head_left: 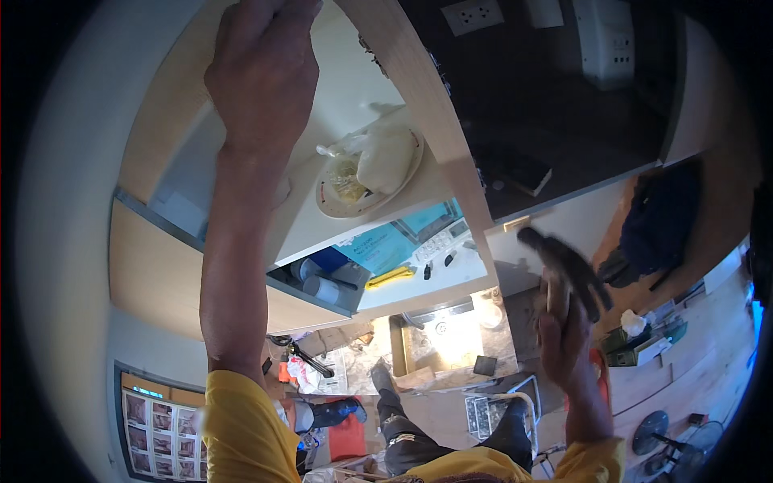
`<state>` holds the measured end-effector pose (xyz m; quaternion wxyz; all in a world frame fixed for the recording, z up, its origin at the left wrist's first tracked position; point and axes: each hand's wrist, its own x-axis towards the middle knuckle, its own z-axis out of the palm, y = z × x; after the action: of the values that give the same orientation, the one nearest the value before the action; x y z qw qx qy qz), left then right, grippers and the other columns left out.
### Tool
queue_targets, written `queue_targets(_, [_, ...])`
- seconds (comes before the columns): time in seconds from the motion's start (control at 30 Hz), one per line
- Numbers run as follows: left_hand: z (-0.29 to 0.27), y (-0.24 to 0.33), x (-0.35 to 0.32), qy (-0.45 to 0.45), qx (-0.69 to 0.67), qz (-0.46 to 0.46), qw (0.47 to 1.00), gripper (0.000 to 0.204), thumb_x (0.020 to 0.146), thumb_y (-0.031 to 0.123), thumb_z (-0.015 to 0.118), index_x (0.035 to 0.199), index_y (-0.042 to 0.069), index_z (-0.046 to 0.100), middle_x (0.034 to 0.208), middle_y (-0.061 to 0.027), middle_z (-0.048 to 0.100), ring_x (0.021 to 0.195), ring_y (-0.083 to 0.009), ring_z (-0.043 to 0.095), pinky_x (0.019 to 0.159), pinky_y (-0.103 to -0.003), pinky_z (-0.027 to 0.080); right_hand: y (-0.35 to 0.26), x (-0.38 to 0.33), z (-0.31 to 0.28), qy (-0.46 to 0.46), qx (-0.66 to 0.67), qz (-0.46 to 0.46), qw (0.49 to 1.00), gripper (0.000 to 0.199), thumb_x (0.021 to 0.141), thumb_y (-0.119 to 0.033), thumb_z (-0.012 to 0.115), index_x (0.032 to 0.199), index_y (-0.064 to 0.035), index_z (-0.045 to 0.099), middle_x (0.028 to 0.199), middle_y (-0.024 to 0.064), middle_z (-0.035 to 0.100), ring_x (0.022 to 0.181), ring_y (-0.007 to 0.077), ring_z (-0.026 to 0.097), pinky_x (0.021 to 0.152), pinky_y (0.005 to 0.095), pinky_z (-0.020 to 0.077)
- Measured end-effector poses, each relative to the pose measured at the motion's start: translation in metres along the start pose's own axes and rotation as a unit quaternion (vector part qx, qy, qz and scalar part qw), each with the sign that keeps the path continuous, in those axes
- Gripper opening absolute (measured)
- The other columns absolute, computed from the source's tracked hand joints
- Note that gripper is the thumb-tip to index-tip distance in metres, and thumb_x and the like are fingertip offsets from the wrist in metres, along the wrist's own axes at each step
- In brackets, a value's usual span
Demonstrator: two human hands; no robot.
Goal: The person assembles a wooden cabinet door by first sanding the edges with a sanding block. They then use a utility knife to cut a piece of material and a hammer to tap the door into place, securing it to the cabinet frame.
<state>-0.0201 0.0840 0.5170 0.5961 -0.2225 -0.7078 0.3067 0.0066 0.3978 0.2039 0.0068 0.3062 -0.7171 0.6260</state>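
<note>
My left arm, in a yellow sleeve, stretches up past a wooden cabinet. At the top edge my left hand (266,76) is closed with its fingers bent; what they hold, if anything, is hidden. At right, my right hand (565,342) grips a claw hammer (568,274), its dark head upward and slightly blurred. On the cabinet shelf beside my left forearm stands an oval plate (330,208) with clear plastic bags (386,165) of food on it.
A lower compartment holds a teal packet (378,248), a yellow item (390,278) and a white cup (322,290). Below are a lit sink (443,338) and a metal step ladder (527,406). Another person's boot (334,412) shows lower left. A dark bag (664,213) lies right, above a fan (651,432).
</note>
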Motion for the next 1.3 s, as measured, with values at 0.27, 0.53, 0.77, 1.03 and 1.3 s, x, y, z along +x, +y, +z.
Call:
queue_targets(0.27, [-0.002,0.002,0.003,-0.017,0.047,-0.005,0.999,0.023,0.08,-0.002,0.071,0.099,0.011,0.074,0.084,-0.0064,0.063,0.079,-0.0244,0.062,0.071,-0.036,0.052,-0.094,0.171,0.003,0.147,-0.028,-0.334,0.931,0.026,0.098,-0.023,0.063,0.106,-0.0012,0.051,0.067,0.0201,0.062,0.056,0.0379,0.066,0.049,0.0408,0.052])
queue_targets(0.53, [0.001,0.003,0.004,0.008,0.064,0.015,0.998,0.021,0.079,0.0,0.073,0.097,0.011,0.074,0.083,-0.0057,0.064,0.078,-0.0244,0.063,0.071,-0.036,0.053,-0.121,0.215,0.02,0.21,-0.089,-0.426,0.876,0.026,0.099,-0.026,0.063,0.106,-0.0023,0.053,0.068,0.0205,0.06,0.06,0.0397,0.064,0.053,0.0411,0.05])
queue_targets(0.77, [0.004,0.013,0.004,-0.015,0.107,-0.025,0.994,0.01,0.079,-0.001,0.068,0.088,0.004,0.069,0.082,-0.0118,0.06,0.077,-0.0307,0.061,0.062,-0.042,0.052,-0.121,0.233,0.026,0.209,-0.131,-0.428,0.869,0.028,0.096,-0.014,0.062,0.118,0.0017,0.055,0.086,0.0221,0.068,0.075,0.0374,0.071,0.064,0.0415,0.0551])
queue_targets(1.03, [0.004,0.01,0.006,0.02,0.067,-0.002,0.998,0.005,0.079,0.001,0.069,0.083,0.003,0.067,0.076,-0.0109,0.055,0.072,-0.029,0.059,0.053,-0.041,0.05,-0.126,0.226,0.027,0.203,-0.034,-0.46,0.863,0.034,0.096,-0.016,0.062,0.121,0.0011,0.048,0.083,0.0261,0.065,0.073,0.0471,0.067,0.058,0.0457,0.0539])
queue_targets(1.3, [0.002,0.016,0.007,-0.018,0.127,0.014,0.992,0.005,0.08,0.0,0.067,0.084,0.003,0.066,0.075,-0.0099,0.054,0.071,-0.0274,0.058,0.051,-0.041,0.049,-0.125,0.226,0.027,0.221,-0.089,-0.418,0.877,0.038,0.095,-0.016,0.062,0.125,0.0014,0.047,0.087,0.0266,0.066,0.075,0.0452,0.07,0.062,0.0458,0.0556])
